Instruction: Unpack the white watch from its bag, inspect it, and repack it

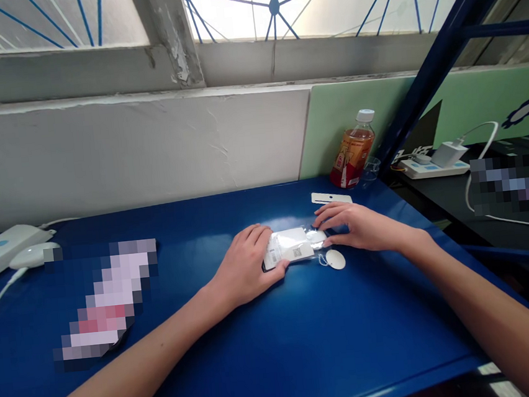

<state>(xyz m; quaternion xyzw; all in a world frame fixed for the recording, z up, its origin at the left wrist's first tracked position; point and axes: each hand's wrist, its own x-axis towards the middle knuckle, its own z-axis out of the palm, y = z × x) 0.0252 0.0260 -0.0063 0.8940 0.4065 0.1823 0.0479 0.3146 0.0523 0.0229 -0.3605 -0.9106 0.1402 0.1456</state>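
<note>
A small clear plastic packet (292,246) lies on the blue table, with a white label or card bearing a printed code inside or on it. My left hand (250,265) grips its left end, thumb along the near edge and fingers over the far side. At the other end, my right hand (354,224) has thumb and forefinger closed on the clear plastic, beside a white rounded piece (316,239). A round white tag (335,259) with a bead chain lies just in front of the right fingertips. Behind them is a flat white strip (331,198) with a dark slot.
A drink bottle (353,149) with a white cap stands at the back right against the wall. To the left lie a blurred-out flat object (110,294), a power strip (14,247) and a white charger (33,255). A blue metal post (439,69) slants up at the right.
</note>
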